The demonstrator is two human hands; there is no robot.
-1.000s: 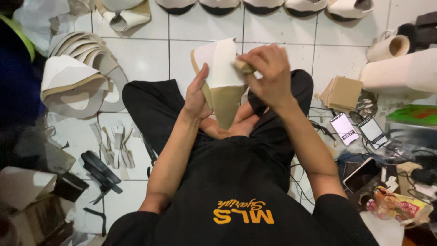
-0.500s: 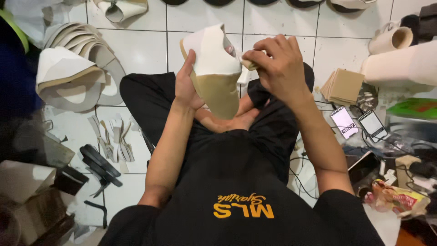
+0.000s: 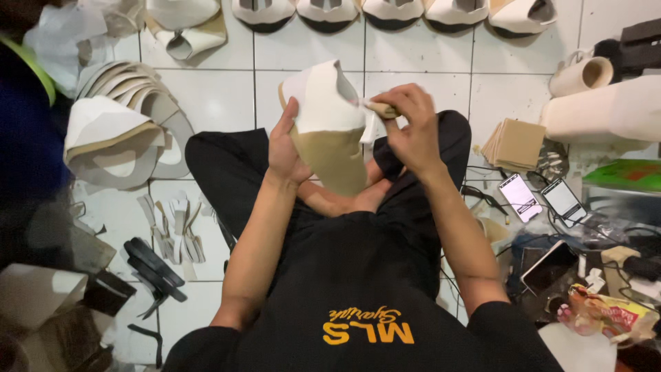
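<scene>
I sit cross-legged on a white tiled floor. My left hand [image 3: 288, 148] grips a shoe upper [image 3: 327, 131], white on its top half and tan below, held upright over my lap. My right hand [image 3: 412, 131] is closed on a small tan tool [image 3: 381, 108], perhaps a brush handle, whose tip touches the upper's right edge near the opening.
A stack of white and tan cut pieces [image 3: 113, 134] lies at the left. A row of finished uppers [image 3: 385, 12] lines the far edge. Rolls of material [image 3: 599, 103], tan squares [image 3: 515, 143], phones [image 3: 540, 196] and cables crowd the right. Small white strips [image 3: 172, 227] and black parts [image 3: 153, 267] lie at the lower left.
The upper has been turned and tilted in my left hand, showing more of its white part. My right hand has slid from the top edge to its right side.
</scene>
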